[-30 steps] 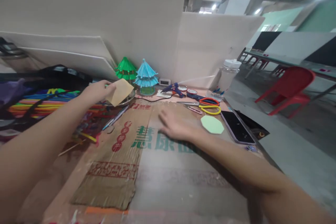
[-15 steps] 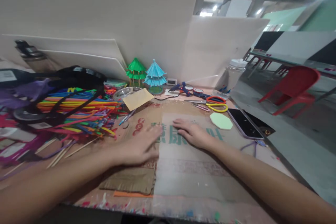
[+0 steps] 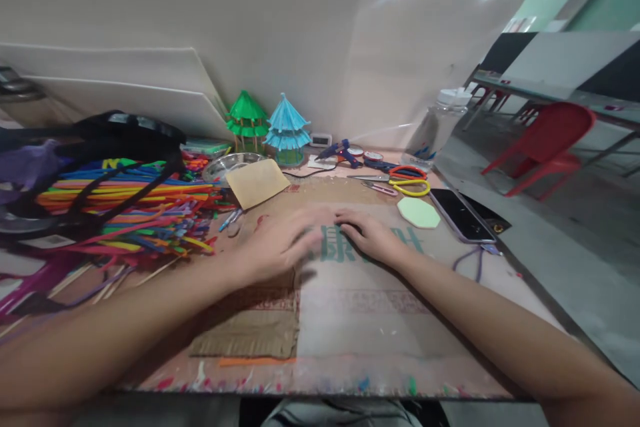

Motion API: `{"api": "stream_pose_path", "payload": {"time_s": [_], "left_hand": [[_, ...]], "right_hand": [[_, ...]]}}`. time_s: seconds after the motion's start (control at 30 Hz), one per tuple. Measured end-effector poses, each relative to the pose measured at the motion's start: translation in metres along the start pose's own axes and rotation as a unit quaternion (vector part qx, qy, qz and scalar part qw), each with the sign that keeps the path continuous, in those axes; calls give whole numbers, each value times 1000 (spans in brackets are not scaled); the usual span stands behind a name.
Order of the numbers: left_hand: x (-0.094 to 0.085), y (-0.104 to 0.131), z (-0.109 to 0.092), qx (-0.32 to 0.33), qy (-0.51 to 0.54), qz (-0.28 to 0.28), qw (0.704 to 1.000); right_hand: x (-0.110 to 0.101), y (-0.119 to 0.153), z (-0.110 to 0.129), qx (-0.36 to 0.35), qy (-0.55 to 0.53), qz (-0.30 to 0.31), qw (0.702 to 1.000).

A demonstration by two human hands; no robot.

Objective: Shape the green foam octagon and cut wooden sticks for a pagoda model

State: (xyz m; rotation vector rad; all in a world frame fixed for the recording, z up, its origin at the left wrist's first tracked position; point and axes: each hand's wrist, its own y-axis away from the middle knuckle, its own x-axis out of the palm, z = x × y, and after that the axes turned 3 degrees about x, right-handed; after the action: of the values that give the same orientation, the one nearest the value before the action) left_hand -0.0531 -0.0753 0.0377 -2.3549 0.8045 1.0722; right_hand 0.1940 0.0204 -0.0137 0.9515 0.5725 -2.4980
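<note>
Pale boards (image 3: pixel 280 27) back the table (image 3: pixel 510 287); cardboard (image 3: pixel 245 337) lies beneath both hands (image 3: pixel 375 239).

A red chair (image 3: pixel 550 137) stands on the grey floor (image 3: pixel 575 260) at the right of the frame. Right of centre are a white-lidded clear bottle (image 3: pixel 436 121) and, lower, a dark-screened phone (image 3: pixel 461 215). Pale boards (image 3: pixel 130 103) lean at the upper left.

Left arm (image 3: pixel 145 323), bare: extended forward; left grip (image 3: pixel 277 240) is held palm-down, slightly blurred, fingers loosely extended. Right arm (image 3: pixel 493 317), bare: extended forward, angled leftward; right grip (image 3: pixel 373 235) is held palm-down, fingers gently bent.
</note>
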Motion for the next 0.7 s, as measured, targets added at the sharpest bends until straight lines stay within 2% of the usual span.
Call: {"api": "stream_pose_path", "payload": {"time_s": [0.03,0.07,0.13,0.17,0.2,0.3,0.33,0.37,0.4,0.43,0.47,0.5,0.57,0.6,0.7], "left_hand": [[0,-6,-1,-18,-28,-22,999],[1,-12,-3,-4,-42,-11,999],[7,-24,-9,127,2,156,979],[11,-31,-14,175,37,218,959],[17,-38,-20,196,61,248,947],[40,-59,-39,142,53,153,977],[48,-64,-44,149,52,141,977],[55,-68,-47,210,77,201,954],[59,-72,-49,274,108,276,915],[62,-76,-50,306,127,309,891],[63,-79,-48,311,140,315,886],[61,-82,-45,282,140,285,905],[56,-85,-37,183,88,170,964],[54,-85,-33,166,50,151,973],[48,-77,-19,229,44,233,944]], "right_hand": [[0,0,-1,17,-14,-13,1000],[-1,0,-2,37,-30,-28,998],[-1,0,-5,81,-72,-58,992],[-2,-1,-7,101,-99,-71,987],[-3,-2,-9,118,-129,-81,981],[-6,-5,-14,151,-222,-109,957],[-8,-6,-15,156,-248,-119,949],[-9,-6,-17,160,-269,-126,941],[-10,-7,-18,161,-288,-133,935],[-11,-7,-19,159,-302,-139,930],[-11,-7,-20,157,-313,-142,926],[-11,-7,-22,154,-320,-143,924],[-10,-9,-24,149,-324,-141,924],[-9,-10,-24,146,-321,-138,925],[-9,-9,-20,135,-300,-125,936]]}}
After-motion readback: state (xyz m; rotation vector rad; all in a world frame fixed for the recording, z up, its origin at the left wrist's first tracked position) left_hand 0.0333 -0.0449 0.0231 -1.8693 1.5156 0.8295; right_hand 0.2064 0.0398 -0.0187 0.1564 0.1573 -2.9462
